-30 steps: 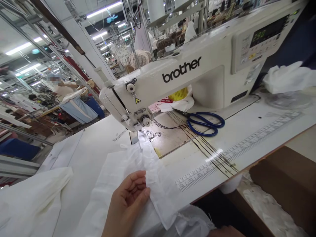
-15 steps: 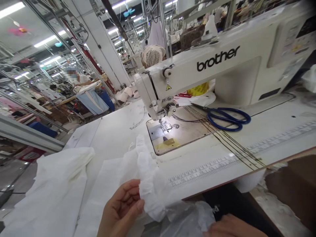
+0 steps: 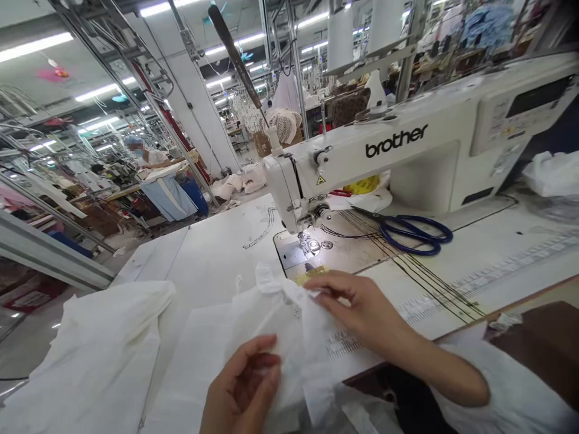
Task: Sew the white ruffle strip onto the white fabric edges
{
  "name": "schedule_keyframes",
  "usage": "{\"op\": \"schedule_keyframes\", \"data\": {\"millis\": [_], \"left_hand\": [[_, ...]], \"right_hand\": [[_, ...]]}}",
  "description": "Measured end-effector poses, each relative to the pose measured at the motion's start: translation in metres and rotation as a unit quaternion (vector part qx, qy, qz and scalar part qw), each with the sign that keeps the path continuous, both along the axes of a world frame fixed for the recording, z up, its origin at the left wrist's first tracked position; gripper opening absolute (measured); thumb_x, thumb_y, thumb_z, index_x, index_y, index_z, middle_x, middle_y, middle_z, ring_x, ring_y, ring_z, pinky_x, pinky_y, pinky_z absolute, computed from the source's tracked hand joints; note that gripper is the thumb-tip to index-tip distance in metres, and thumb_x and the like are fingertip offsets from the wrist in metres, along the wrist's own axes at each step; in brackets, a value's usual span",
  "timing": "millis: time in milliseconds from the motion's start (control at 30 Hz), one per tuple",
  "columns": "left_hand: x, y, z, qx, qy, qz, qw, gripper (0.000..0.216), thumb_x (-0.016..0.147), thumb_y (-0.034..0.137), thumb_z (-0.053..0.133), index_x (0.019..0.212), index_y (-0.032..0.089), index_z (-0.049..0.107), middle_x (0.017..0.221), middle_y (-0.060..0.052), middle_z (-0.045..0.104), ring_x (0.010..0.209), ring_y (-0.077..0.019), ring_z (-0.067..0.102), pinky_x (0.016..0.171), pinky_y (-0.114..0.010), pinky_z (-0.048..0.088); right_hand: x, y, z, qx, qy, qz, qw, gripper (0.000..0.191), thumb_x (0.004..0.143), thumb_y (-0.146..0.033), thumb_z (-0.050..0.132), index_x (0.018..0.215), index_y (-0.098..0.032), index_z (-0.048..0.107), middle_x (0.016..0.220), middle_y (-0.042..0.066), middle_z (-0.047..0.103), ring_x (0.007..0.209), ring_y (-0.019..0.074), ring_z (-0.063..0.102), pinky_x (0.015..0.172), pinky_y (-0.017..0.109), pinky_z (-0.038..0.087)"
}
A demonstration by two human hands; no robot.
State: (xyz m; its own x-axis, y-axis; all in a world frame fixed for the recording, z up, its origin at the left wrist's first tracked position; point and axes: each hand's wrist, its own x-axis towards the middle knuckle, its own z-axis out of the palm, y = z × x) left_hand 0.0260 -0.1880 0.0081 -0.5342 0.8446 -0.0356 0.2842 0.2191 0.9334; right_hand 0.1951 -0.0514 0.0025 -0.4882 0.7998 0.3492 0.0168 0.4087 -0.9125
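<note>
A sheer white cloth piece with a ruffled strip (image 3: 312, 337) lies over the table's front edge, left of the needle area. My right hand (image 3: 353, 307) pinches the strip's upper part between thumb and fingers, just in front of the needle plate. At the cloth's lower left is my left hand (image 3: 246, 383), fingers curled, thumb and index tips apart, nothing visible between them. Behind both hands stands the white sewing machine (image 3: 398, 150), its needle area (image 3: 307, 241) lit and without cloth under the foot.
Blue-handled scissors (image 3: 414, 234) lie right of the needle. More white cloth (image 3: 99, 337) is spread at the left. A measuring tape (image 3: 511, 265) runs along the front edge. White plastic (image 3: 554, 175) sits at the far right. A co-worker (image 3: 147, 154) is beyond, at the left.
My right hand has risen from the lower edge and taken hold of the ruffled strip. My left hand has let go of the strip and shifted slightly right and down.
</note>
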Motion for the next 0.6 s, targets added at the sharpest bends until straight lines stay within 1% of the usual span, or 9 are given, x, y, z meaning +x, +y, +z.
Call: {"op": "schedule_keyframes", "data": {"millis": [67,133,167,233,333,400,467,533,600], "left_hand": [[-0.007,0.023,0.002,-0.016,0.134,-0.014,0.991,0.047,0.074,0.054,0.063,0.109,0.021,0.066,0.093,-0.008,0.07,0.073,-0.0211,0.065,0.073,-0.036,0.054],[-0.014,0.053,0.005,-0.033,0.264,-0.018,0.964,0.05,0.075,0.05,0.059,0.115,0.02,0.062,0.113,-0.011,0.064,0.086,-0.0262,0.062,0.083,-0.044,0.049],[-0.016,0.067,0.005,-0.044,0.306,-0.015,0.951,0.05,0.074,0.049,0.059,0.113,0.018,0.062,0.118,-0.014,0.06,0.097,-0.0313,0.058,0.089,-0.05,0.045],[-0.017,0.088,0.006,-0.053,0.332,-0.021,0.941,0.036,0.072,0.045,0.059,0.096,0.017,0.065,0.114,-0.016,0.059,0.108,-0.0378,0.049,0.093,-0.056,0.038],[-0.01,0.095,0.006,-0.043,0.31,-0.07,0.947,0.019,0.077,0.039,0.055,0.07,0.022,0.056,0.09,-0.008,0.061,0.093,-0.0303,0.053,0.086,-0.045,0.041],[-0.005,0.088,0.007,-0.048,0.285,-0.107,0.951,0.023,0.082,0.04,0.052,0.067,0.023,0.051,0.072,-0.002,0.057,0.074,-0.0218,0.053,0.071,-0.034,0.043],[0.0,0.082,0.01,-0.063,0.212,-0.135,0.966,0.024,0.083,0.041,0.052,0.069,0.022,0.05,0.064,0.002,0.053,0.063,-0.0171,0.05,0.06,-0.028,0.039],[0.004,0.079,0.013,-0.072,0.101,-0.159,0.98,0.018,0.08,0.038,0.056,0.073,0.022,0.052,0.067,0.002,0.057,0.064,-0.0157,0.051,0.057,-0.025,0.038],[0.009,0.081,0.015,-0.064,0.023,-0.183,0.981,0.013,0.077,0.033,0.058,0.076,0.021,0.055,0.072,0.001,0.061,0.068,-0.0161,0.054,0.06,-0.024,0.039]], "right_hand": [[0.006,0.008,0.007,-0.047,0.018,-0.011,0.999,0.018,0.085,-0.026,0.058,0.096,-0.019,0.07,0.095,0.005,0.071,0.087,0.0218,0.065,0.074,0.033,0.049],[0.009,0.012,0.014,-0.087,0.04,-0.004,0.995,0.017,0.083,-0.031,0.06,0.093,-0.02,0.068,0.092,0.004,0.07,0.085,0.0209,0.064,0.072,0.031,0.05],[0.011,0.013,0.018,-0.105,0.051,-0.003,0.993,0.017,0.082,-0.033,0.061,0.091,-0.02,0.067,0.09,0.004,0.069,0.083,0.0201,0.064,0.07,0.03,0.05],[0.015,0.015,0.023,-0.139,0.074,-0.01,0.987,0.017,0.079,-0.034,0.061,0.088,-0.02,0.064,0.083,0.003,0.066,0.074,0.0176,0.061,0.063,0.027,0.048],[0.031,0.023,0.027,-0.189,0.108,-0.028,0.976,0.012,0.074,-0.031,0.059,0.078,-0.02,0.057,0.072,-0.001,0.056,0.061,0.0127,0.053,0.055,0.024,0.043],[0.042,0.028,0.027,-0.214,0.121,-0.034,0.969,0.008,0.071,-0.028,0.055,0.071,-0.02,0.053,0.067,-0.002,0.05,0.056,0.0112,0.047,0.052,0.023,0.04],[0.048,0.03,0.027,-0.229,0.122,-0.033,0.965,0.01,0.073,-0.029,0.054,0.069,-0.02,0.052,0.062,-0.004,0.045,0.051,0.0104,0.042,0.046,0.022,0.035],[0.046,0.027,0.027,-0.204,0.081,-0.022,0.975,0.014,0.079,-0.032,0.059,0.073,-0.019,0.059,0.061,-0.004,0.044,0.05,0.0102,0.04,0.044,0.022,0.031],[0.036,0.021,0.026,-0.119,-0.005,-0.004,0.993,0.019,0.079,-0.037,0.07,0.086,-0.019,0.067,0.062,-0.005,0.046,0.052,0.01,0.041,0.046,0.022,0.03]]}}
